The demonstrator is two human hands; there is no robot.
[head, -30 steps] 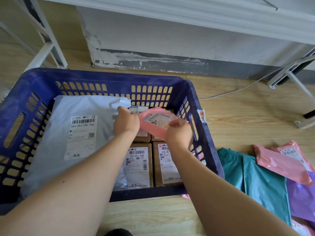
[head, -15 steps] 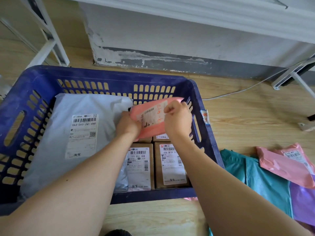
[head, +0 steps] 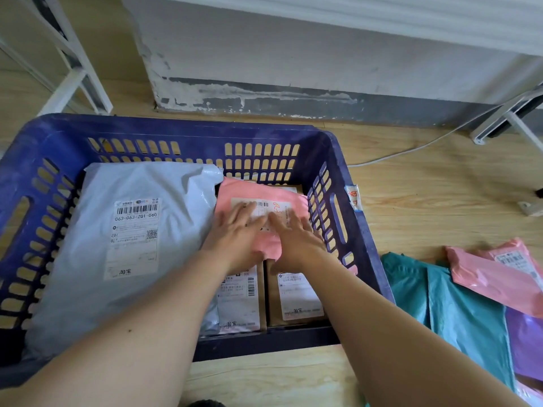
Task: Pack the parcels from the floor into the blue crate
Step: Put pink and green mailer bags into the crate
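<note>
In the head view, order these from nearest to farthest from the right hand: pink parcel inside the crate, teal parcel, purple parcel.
1. Pink parcel, in the blue crate, under the right hand.
2. Teal parcel, on the floor right of it.
3. Purple parcel, farther right.

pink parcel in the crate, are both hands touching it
Touching. The head view shows the left hand and right hand lying flat on the pink parcel, fingers straight over its label.
</note>
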